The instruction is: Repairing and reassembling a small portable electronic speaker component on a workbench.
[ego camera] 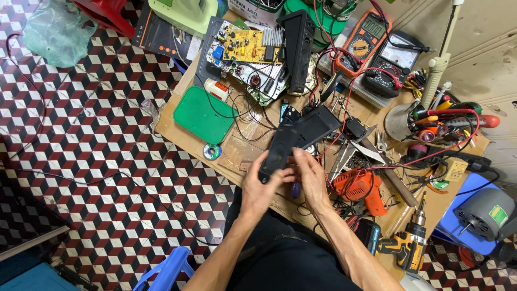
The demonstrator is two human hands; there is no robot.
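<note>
Head view, hands: I see my left hand and right hand raised together over the near edge of the low wooden work board.
Left fingers: clenched around the near end of the long black plastic casing, thumb on top, apparently to steady it.
Right fingers: curled against the casing's right side near the same end, pinching it; what the fingertips do underneath I cannot tell.
Casing: tilted, its far end reaching toward the board's middle, lifted above the clutter, not lying flat.
Near right edge: an orange pistol-shaped soldering tool lies just beside my right wrist, within easy reach.
Left edge: a green rounded plastic lid lies flat, well apart from the hands.
Far edge: a yellow circuit board with wires, and two multimeters at the far right corner, leads trailing toward the middle.
</note>
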